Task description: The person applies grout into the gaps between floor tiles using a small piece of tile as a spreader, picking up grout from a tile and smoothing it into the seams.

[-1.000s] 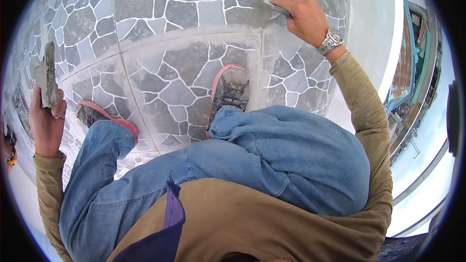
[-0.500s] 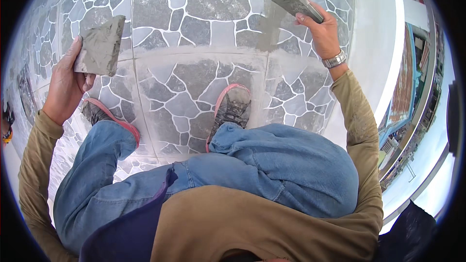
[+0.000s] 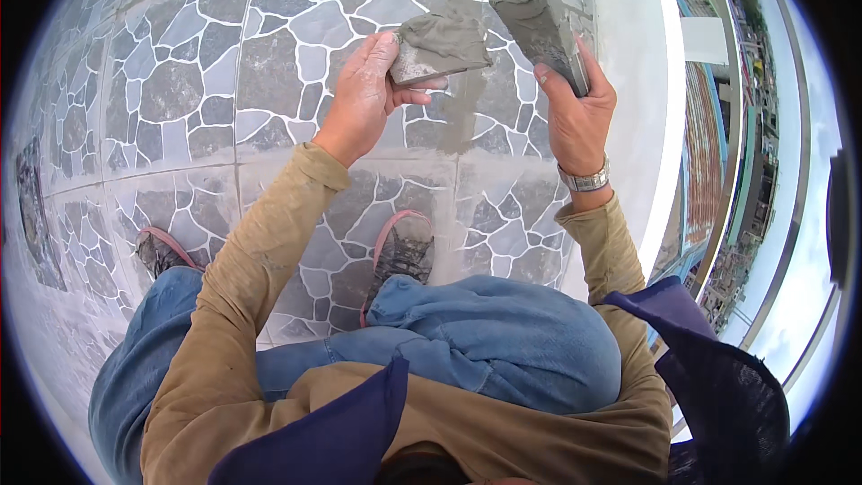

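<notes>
My left hand [image 3: 359,99] grips the edge of a flat, thin plate [image 3: 411,70], thumb above and fingers beneath. A thick heap of wet grey mortar [image 3: 449,38] covers the plate's top. Close by to the right, my right hand [image 3: 579,117] is closed around a flat rectangular scraper [image 3: 536,25] coated with grey mortar, its wide end pointing up and left. The two tools are near each other but apart. Below them, a smear of wet mortar [image 3: 460,117] runs along a joint of the stone-patterned tile floor [image 3: 180,85].
A white raised ledge [image 3: 624,81] borders the floor on the right, with a railing [image 3: 790,207] and rooftops [image 3: 705,153] beyond. My shoe [image 3: 402,247] and bent knee in jeans [image 3: 521,332] are below my hands. A dark cloth [image 3: 727,377] hangs at lower right.
My left hand has swung from the far left to the middle with its mortar plate, close to the scraper. My right hand has shifted slightly left and down in the view, scraper still held.
</notes>
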Available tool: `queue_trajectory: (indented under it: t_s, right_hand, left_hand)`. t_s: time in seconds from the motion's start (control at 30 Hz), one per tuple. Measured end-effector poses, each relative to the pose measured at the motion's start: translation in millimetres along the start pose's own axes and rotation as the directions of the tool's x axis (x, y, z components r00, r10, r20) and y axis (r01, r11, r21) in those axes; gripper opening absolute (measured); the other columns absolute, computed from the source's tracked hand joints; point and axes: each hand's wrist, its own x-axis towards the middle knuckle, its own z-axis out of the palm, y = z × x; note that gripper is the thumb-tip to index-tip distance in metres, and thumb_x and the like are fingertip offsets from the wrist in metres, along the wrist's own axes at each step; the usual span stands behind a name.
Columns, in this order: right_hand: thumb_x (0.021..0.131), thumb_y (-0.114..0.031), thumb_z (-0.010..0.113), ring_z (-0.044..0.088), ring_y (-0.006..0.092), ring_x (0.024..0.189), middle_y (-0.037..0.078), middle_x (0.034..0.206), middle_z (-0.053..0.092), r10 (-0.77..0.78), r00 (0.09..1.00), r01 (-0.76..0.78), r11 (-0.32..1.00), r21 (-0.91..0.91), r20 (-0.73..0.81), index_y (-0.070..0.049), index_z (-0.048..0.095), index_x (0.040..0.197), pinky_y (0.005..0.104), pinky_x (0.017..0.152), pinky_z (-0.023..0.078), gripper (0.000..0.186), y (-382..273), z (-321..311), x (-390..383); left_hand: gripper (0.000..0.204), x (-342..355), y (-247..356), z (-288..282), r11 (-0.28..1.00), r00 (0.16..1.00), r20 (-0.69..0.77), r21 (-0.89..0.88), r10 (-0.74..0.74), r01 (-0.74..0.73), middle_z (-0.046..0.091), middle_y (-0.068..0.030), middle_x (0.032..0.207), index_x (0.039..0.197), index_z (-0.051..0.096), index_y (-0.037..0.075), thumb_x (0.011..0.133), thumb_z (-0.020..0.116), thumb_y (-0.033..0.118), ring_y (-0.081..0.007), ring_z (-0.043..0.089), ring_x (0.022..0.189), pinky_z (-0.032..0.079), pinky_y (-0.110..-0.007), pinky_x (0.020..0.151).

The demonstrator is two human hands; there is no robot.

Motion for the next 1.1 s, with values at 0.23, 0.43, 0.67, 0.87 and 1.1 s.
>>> queue_trajectory:
  t_s: [0.23,0.43,0.67,0.87,1.1]
  right_hand:
    - [0.086,0.008,0.059,0.066,0.0112,0.106,0.007,0.127,0.070,-0.148,0.983,0.170,0.961,-0.218,0.112,-0.011,0.063,0.137,0.0261,0.090,0.051,0.055,-5.0,25.7,-20.3]
    - [0.085,0.009,0.059,0.062,0.0153,0.122,0.009,0.134,0.067,-0.296,0.932,0.349,0.889,-0.296,0.210,-0.004,0.062,0.136,0.0290,0.102,0.046,0.053,16.2,23.2,-10.6]
    - [0.084,0.003,0.056,0.071,0.0220,0.102,0.009,0.124,0.070,0.131,0.987,-0.096,0.947,-0.306,0.096,-0.006,0.064,0.133,0.0329,0.091,0.056,0.050,48.3,2.3,14.1]
    - [0.090,0.000,0.060,0.059,0.0245,0.117,0.011,0.123,0.065,0.221,0.971,-0.200,0.556,0.806,0.089,0.000,0.057,0.124,0.0450,0.107,0.043,0.034,14.1,17.0,23.3]
    - [0.086,0.004,0.062,0.064,0.0170,0.102,0.010,0.112,0.069,0.242,0.960,-0.279,0.756,0.592,0.143,0.005,0.058,0.128,0.0333,0.098,0.047,0.043,33.5,-5.2,6.6]
  left_hand:
    - [0.043,-10.7,1.9,5.8,0.984,0.997,-0.023,-0.164,-0.074,0.069,0.065,-0.0160,0.124,0.134,0.050,-0.004,0.111,0.036,0.030,-0.0241,0.071,0.104,0.063,-0.031,0.084]
    - [0.041,-17.9,0.4,7.2,0.992,0.998,-0.055,-0.126,-0.037,0.029,0.065,-0.0155,0.124,0.134,0.050,-0.003,0.111,0.037,0.028,-0.0238,0.071,0.104,0.063,-0.030,0.084]
    - [0.039,-23.9,12.5,16.9,0.980,0.996,-0.058,-0.185,0.069,-0.078,0.064,-0.0144,0.124,0.132,0.050,-0.002,0.111,0.039,0.029,-0.0233,0.070,0.103,0.063,-0.033,0.082]
    - [0.040,-24.8,-3.4,13.2,0.912,0.993,0.014,-0.394,-0.118,0.114,0.067,-0.0163,0.122,0.133,0.051,-0.003,0.111,0.038,0.027,-0.0235,0.071,0.101,0.064,-0.029,0.079]
    - [0.039,-15.9,11.7,7.5,0.906,0.993,0.030,-0.406,-0.114,0.117,0.068,-0.0178,0.119,0.133,0.051,-0.003,0.111,0.038,0.026,-0.0242,0.072,0.100,0.065,-0.028,0.076]
